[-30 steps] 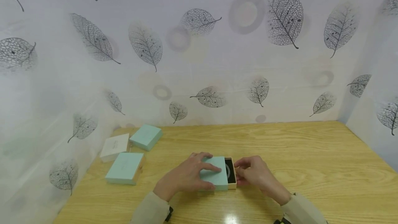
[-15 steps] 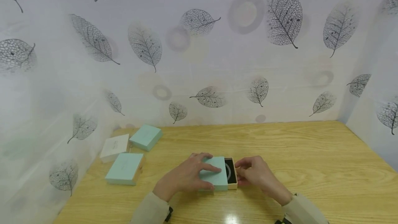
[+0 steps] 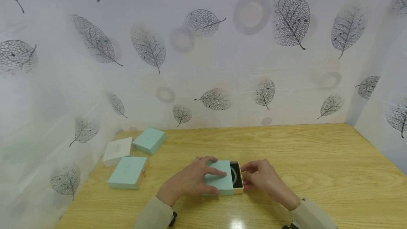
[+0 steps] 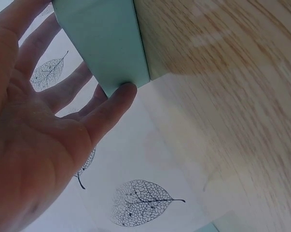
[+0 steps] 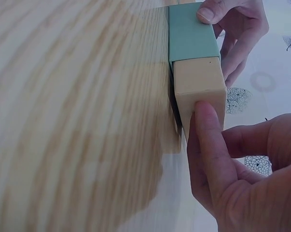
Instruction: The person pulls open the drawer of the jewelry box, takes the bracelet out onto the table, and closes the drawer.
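A mint-green slide-out gift box [image 3: 224, 183] lies on the table at the front middle, its cream inner tray [image 3: 237, 190] partly drawn out to the right. Inside the tray, a black lining shows part of a pale grey curved item, perhaps a bangle [image 3: 234, 176]. My left hand [image 3: 194, 179] grips the green sleeve [image 4: 106, 43], thumb on its near side and other fingers over the top and far side. At the tray's right end is my right hand [image 3: 262, 177], its fingertips [image 5: 205, 116] against the end face; what they pinch there is partly hidden.
At the back left, a white box [image 3: 117, 150] and two more mint-green boxes, one near [image 3: 128, 172] and one far [image 3: 149, 140], sit close together. Leaf-printed cloth [image 3: 203, 63] hangs behind the wooden table [image 3: 318, 172] and along both sides.
The inner tray has slid slightly farther right out of the sleeve, and my right hand has shifted right with it. My left hand holds the sleeve in the same place.
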`<state>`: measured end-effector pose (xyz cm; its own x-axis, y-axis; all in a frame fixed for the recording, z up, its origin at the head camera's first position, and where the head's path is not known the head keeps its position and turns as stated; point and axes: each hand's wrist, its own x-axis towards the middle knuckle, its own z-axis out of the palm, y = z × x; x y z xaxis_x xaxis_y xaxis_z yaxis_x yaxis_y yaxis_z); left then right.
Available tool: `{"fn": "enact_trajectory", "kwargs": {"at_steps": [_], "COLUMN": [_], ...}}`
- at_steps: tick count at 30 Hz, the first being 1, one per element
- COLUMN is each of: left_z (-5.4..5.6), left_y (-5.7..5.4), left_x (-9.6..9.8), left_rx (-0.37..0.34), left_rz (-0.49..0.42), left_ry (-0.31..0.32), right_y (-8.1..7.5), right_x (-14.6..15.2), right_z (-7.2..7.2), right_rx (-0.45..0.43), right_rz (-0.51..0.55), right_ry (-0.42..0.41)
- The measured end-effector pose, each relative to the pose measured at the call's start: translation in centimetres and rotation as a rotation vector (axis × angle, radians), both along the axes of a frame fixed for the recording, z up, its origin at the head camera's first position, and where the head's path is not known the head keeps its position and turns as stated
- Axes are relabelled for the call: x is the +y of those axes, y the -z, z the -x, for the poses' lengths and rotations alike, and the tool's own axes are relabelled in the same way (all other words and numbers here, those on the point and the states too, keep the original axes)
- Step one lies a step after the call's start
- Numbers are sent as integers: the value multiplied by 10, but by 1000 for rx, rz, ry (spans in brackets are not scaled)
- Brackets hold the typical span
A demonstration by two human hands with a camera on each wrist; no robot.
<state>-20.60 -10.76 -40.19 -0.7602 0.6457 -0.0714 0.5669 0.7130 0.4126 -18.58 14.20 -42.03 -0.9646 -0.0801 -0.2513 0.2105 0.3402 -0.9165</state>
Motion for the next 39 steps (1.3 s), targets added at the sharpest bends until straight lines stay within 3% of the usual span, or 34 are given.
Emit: {"fn": "enact_trajectory", "kwargs": {"at_steps": [5, 20, 39], "left_z": [0, 0, -1], "left_y": [0, 2, 1], "left_x": [0, 0, 1], "left_rx": [-2, 4, 13], "left_rz": [6, 13, 11], "left_ry": [-3, 0, -8], "right_y": [-1, 1, 1], "right_x": [0, 7, 10], "right_z": [-1, -2, -3], "right_rx": [-2, 16, -1], "right_rz": [-5, 9, 0], "right_ry": [18, -30, 31]}}
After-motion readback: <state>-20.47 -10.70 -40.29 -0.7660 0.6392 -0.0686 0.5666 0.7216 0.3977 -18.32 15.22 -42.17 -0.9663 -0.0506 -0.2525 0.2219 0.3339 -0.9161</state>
